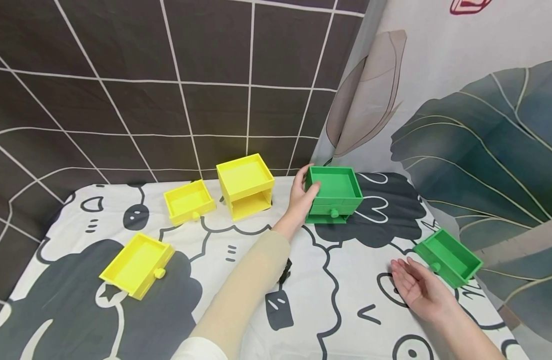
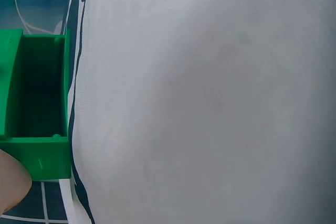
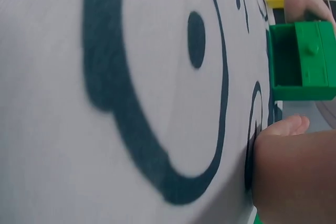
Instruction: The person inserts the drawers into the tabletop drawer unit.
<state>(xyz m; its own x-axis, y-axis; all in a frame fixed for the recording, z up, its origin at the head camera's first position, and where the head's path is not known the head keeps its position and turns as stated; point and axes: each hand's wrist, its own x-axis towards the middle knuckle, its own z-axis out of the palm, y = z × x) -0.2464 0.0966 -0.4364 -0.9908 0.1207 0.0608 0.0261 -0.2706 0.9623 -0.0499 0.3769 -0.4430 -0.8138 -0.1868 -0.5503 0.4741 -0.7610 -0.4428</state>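
At the back of the cloth stands a small green drawer cabinet (image 1: 335, 184) with a tray-like top. One knobbed drawer (image 1: 333, 207) sits in its upper slot; the slot below gapes. My left hand (image 1: 301, 199) grips the cabinet's left side, thumb over the top rim and fingers along the wall. In the left wrist view, part of that hand (image 2: 11, 182) shows by the cabinet's corner. My right hand (image 1: 421, 291) lies palm up at the right, fingers relaxed and holding nothing. Beside its fingertips is a loose green drawer (image 1: 456, 252), knob towards the hand.
Left of the green cabinet stands a yellow cabinet (image 1: 245, 177) with an open lower slot. Two loose yellow drawers, a smaller one (image 1: 189, 201) and another (image 1: 136, 262), lie further left. A dark grid-patterned curtain (image 1: 213, 107) hangs behind the patterned cloth (image 1: 298, 340).
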